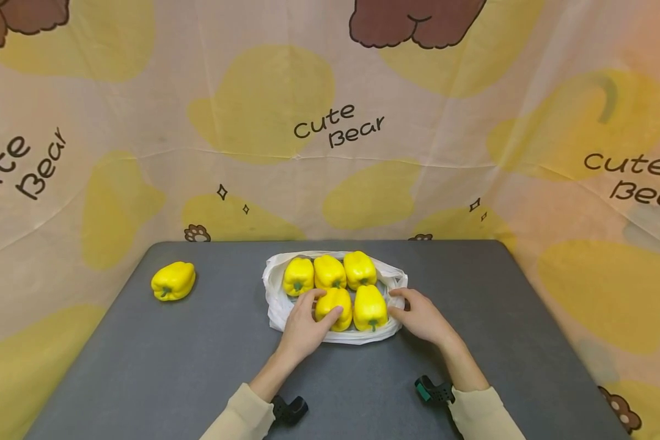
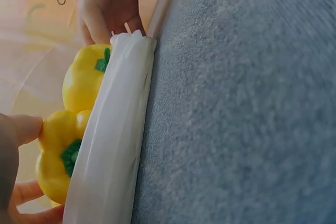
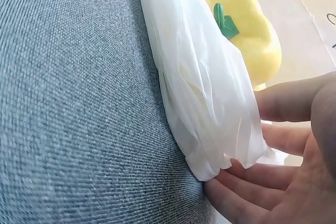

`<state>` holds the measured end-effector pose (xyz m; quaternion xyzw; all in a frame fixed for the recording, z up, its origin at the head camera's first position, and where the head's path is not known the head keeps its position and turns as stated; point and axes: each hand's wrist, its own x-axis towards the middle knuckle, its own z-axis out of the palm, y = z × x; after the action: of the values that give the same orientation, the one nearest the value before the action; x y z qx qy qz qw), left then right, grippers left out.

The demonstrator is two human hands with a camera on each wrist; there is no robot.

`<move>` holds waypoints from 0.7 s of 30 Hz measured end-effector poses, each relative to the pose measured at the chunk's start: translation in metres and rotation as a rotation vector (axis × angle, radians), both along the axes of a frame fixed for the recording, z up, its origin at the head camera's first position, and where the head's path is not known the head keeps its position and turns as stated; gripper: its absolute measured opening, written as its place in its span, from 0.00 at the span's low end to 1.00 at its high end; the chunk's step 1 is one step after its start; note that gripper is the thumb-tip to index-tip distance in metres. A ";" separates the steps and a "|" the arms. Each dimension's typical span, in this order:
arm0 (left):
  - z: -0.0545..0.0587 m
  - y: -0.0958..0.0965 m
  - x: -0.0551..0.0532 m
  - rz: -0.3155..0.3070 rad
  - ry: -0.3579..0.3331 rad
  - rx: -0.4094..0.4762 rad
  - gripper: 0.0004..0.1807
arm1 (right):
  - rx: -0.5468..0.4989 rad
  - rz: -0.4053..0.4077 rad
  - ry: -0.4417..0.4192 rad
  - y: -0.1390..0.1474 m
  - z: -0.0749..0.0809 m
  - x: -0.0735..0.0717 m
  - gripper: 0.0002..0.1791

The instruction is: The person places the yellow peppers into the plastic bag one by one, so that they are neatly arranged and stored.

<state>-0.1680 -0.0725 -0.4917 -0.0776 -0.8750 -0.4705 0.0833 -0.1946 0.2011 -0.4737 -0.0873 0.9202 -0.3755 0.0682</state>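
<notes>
A white plastic bag [image 1: 277, 305] lies on the table with its mouth spread wide. Inside it are several yellow bell peppers, three in the back row and two in front. My left hand [image 1: 302, 327] grips the front-left bell pepper [image 1: 335, 305], thumb on its near right side and fingers behind. Beside that one sits the front-right bell pepper [image 1: 370, 305], stem toward me. At the bag's right end, my right hand [image 1: 422, 318] holds the rim between thumb and fingers; the right wrist view shows its fingers [image 3: 257, 192] along the bag's outer side.
Another yellow bell pepper [image 1: 173, 281] lies alone on the grey table [image 1: 209, 354], toward the far left corner. A patterned cloth [image 1: 286, 110] hangs behind the table and along both sides.
</notes>
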 end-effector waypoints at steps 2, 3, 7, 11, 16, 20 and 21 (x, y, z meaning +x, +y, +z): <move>0.001 -0.001 0.000 -0.005 -0.010 -0.003 0.32 | -0.003 0.000 -0.001 0.000 0.000 0.000 0.24; 0.000 -0.002 -0.001 -0.007 -0.013 -0.006 0.32 | -0.004 0.001 -0.001 0.000 0.001 0.000 0.24; 0.001 -0.004 -0.002 -0.011 -0.022 -0.016 0.32 | -0.008 0.001 -0.005 0.000 0.001 0.001 0.24; 0.001 -0.005 -0.002 -0.020 -0.029 -0.024 0.32 | -0.005 -0.001 -0.010 0.000 0.000 0.001 0.25; 0.004 -0.007 -0.001 -0.039 -0.064 -0.009 0.32 | -0.005 0.002 -0.009 0.000 0.000 0.000 0.25; 0.005 -0.008 -0.002 -0.041 -0.073 0.009 0.31 | -0.004 0.006 0.001 0.001 -0.001 -0.001 0.24; 0.004 -0.008 -0.002 -0.041 -0.071 0.011 0.31 | -0.003 0.006 0.002 0.001 -0.002 -0.001 0.24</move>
<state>-0.1704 -0.0801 -0.4876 -0.0781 -0.8730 -0.4794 0.0429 -0.1955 0.2024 -0.4754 -0.0905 0.9194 -0.3766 0.0682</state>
